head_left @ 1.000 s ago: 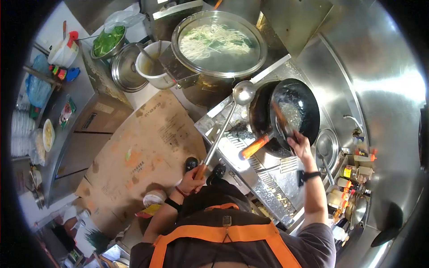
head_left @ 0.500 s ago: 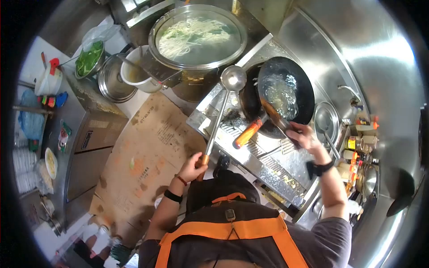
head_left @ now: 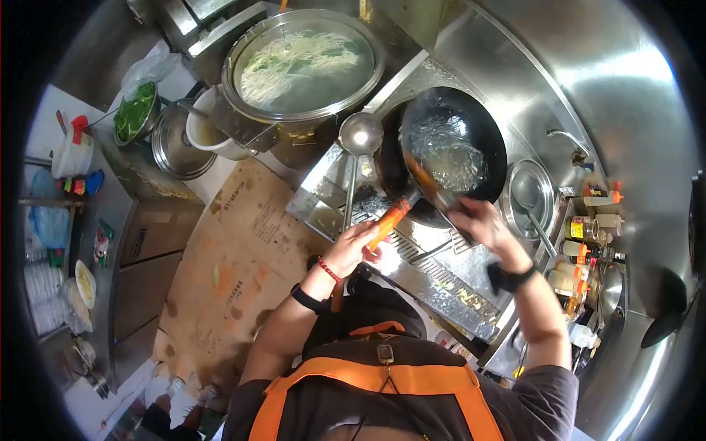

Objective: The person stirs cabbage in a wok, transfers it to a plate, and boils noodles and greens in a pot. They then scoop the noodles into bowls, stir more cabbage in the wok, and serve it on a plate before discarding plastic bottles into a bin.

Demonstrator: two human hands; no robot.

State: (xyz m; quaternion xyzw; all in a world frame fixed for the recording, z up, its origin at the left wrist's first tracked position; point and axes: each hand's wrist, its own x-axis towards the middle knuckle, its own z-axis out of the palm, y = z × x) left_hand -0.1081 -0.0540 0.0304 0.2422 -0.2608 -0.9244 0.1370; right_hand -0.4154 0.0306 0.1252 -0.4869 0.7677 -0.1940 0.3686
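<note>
As L hand has its grip round the orange handle of the wok at 2 o'clock, R hand clasps a brown utensil slanting over wok's approx. 7 o'clock side; ladle w/ bowl at 12.

A wide, round steel pot holds pale noodles in cloudy liquid. Flattened brown cardboard (printed and stained) covers the floor; bright green leaves sit in a round steel bowl.
</note>
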